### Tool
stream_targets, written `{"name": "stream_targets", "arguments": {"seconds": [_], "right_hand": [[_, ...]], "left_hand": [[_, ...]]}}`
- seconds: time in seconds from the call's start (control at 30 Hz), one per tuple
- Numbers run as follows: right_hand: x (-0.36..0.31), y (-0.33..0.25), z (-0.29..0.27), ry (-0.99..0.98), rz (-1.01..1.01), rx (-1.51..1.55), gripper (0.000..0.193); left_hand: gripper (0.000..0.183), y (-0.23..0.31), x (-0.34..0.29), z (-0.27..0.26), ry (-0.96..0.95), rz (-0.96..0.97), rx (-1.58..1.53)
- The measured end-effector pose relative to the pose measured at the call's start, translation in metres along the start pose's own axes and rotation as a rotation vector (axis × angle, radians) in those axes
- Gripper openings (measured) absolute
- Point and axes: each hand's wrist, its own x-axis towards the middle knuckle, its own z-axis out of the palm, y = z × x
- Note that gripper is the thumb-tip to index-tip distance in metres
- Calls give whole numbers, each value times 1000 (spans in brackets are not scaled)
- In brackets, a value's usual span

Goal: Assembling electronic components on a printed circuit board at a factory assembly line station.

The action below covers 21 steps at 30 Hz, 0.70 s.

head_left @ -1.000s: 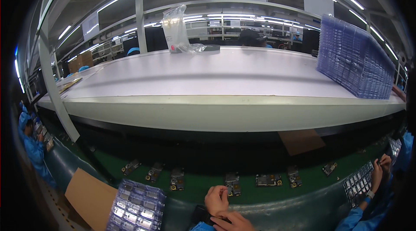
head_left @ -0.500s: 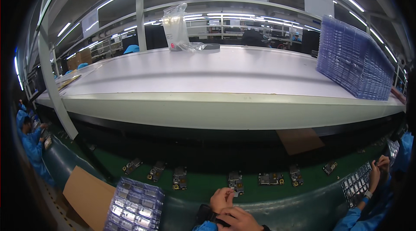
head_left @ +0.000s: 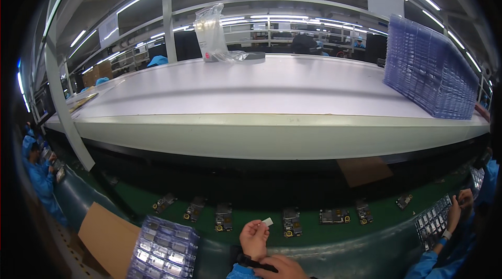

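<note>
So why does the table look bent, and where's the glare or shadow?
Head view: fisheye distortion bows the white tabletop; same view: a soft shadow bands it, glare spots the plastic tray at lower left, and the pale piece in the left hand shows too small for detail.

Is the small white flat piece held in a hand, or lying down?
Held: the left hand pinches the small white flat piece at one end, the rest showing beyond the grip.

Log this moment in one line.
left hand: pinching small white piece | right hand: beside left hand, grip unclear | circuit boards: on green surface
</note>
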Motion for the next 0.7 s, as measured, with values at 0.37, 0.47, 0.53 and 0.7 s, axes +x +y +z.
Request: {"name": "stream_targets", "arguments": {"seconds": [0.37, 0.47, 0.53, 0.7], "right_hand": [[-13, -28, 17, 17, 58, -155, 25], [-14, -38, 17, -30, 42, -156, 20], [-12, -45, 19, -23, 266, -24, 14], [-13, -47, 17, -39, 279, 5, 14]], "left_hand": [[18, 18, -2, 3, 32, 161, 77], [16, 12, -2, 2, 11, 233, 184], [15, 9, -2, 2, -4, 322, 283], [10, -1, -3, -4, -50, 485, 509]]}}
